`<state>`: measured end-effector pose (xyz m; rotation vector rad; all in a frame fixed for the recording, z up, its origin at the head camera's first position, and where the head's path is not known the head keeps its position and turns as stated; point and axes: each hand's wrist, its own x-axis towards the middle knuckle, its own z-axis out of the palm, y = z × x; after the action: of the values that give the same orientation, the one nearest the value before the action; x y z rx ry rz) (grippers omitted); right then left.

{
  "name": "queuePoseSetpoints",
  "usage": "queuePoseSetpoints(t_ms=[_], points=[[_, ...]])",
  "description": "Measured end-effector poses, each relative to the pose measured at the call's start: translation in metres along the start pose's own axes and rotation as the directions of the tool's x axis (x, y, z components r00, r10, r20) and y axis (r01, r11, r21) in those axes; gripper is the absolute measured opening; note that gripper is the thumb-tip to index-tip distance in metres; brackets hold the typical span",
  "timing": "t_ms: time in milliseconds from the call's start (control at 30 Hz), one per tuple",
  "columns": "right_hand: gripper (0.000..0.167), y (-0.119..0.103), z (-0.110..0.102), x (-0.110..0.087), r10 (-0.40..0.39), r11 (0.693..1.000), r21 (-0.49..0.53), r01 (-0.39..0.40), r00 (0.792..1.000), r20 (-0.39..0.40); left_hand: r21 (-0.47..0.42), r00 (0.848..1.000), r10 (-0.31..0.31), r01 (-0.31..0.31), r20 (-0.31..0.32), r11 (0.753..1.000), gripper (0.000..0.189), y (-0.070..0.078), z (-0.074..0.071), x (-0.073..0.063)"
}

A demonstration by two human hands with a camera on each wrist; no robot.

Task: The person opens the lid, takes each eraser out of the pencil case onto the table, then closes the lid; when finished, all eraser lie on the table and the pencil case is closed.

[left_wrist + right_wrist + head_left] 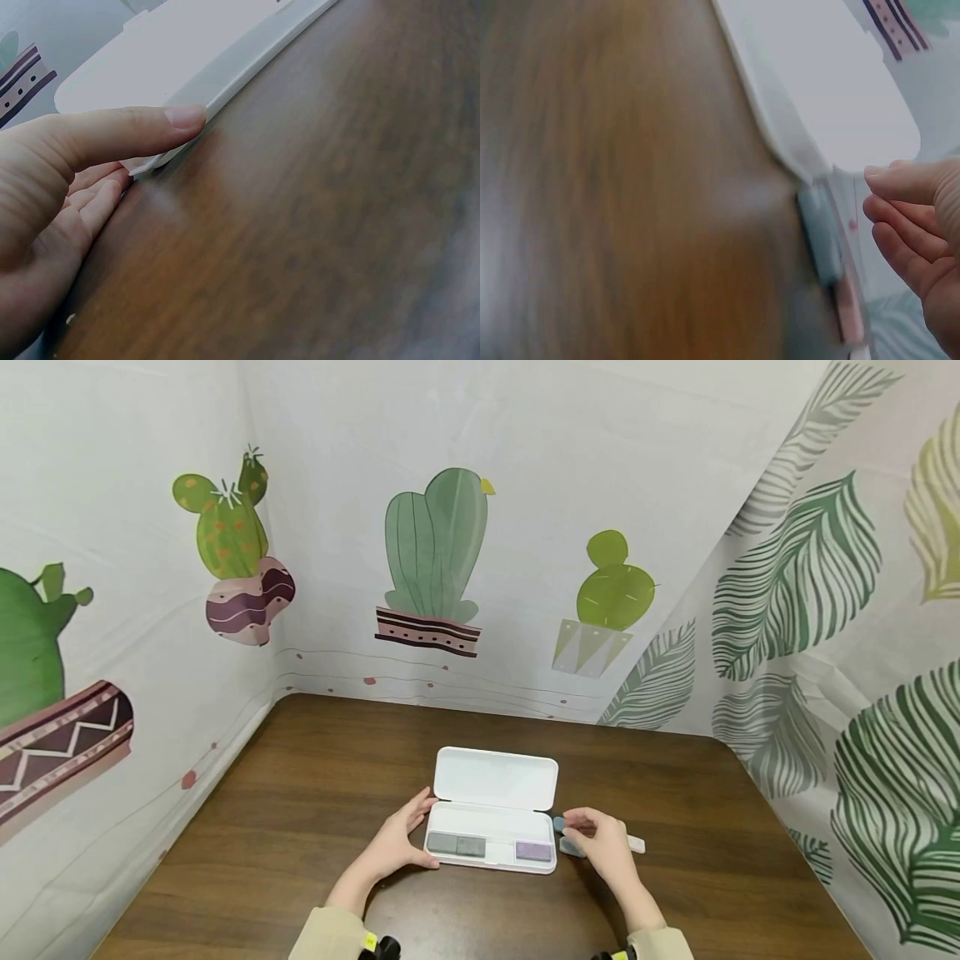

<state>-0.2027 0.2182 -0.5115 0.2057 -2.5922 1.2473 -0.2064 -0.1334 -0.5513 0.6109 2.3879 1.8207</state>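
An open white case (pixel 490 821) lies on the table, its lid (pixel 497 779) leaned back. Two grey blocks (pixel 457 845) sit at the left of its tray and a purple block (pixel 534 851) at the right. My left hand (pixel 393 843) holds the case's left end, thumb (pixel 150 131) along the front edge and fingers at the side. My right hand (pixel 602 842) is just right of the case, over blue-grey blocks (pixel 572 847). Its fingers are loosely bent, with nothing visible between them in the right wrist view, near a blue-grey block (pixel 821 234).
A white piece (pixel 637 844) pokes out right of my right hand. Past the blue-grey block in the right wrist view lies a pink block (pixel 848 309). Cloth walls printed with cacti and leaves (pixel 435 568) border the brown wooden table (pixel 337 752).
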Motion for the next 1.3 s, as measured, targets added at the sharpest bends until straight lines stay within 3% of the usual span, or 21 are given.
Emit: queuePoseSetpoints(t_ms=[300, 600, 1067, 1300], points=[[0.016, -0.042, 0.034, 0.003, -0.123, 0.992, 0.006, 0.123, 0.99, 0.064, -0.006, 1.0, -0.005, 0.005, 0.002, 1.0, 0.118, 0.0, 0.0, 0.0], [0.022, -0.074, 0.074, -0.004, -0.306, 0.95, 0.0, 0.312, 0.93, 0.202, -0.007, 1.0, 0.003, -0.003, 0.003, 1.0, 0.118, 0.0, 0.0, 0.0], [0.031, -0.098, 0.106, -0.013, -0.36, 0.917, -0.044, 0.396, 0.871, 0.335, 0.003, 1.0, 0.018, -0.018, -0.002, 1.0, 0.116, 0.0, -0.002, -0.001], [0.033, -0.101, 0.113, -0.014, -0.343, 0.918, -0.055, 0.392, 0.857, 0.385, 0.031, 0.999, 0.041, -0.041, -0.005, 0.999, 0.116, 0.0, -0.002, -0.001]])
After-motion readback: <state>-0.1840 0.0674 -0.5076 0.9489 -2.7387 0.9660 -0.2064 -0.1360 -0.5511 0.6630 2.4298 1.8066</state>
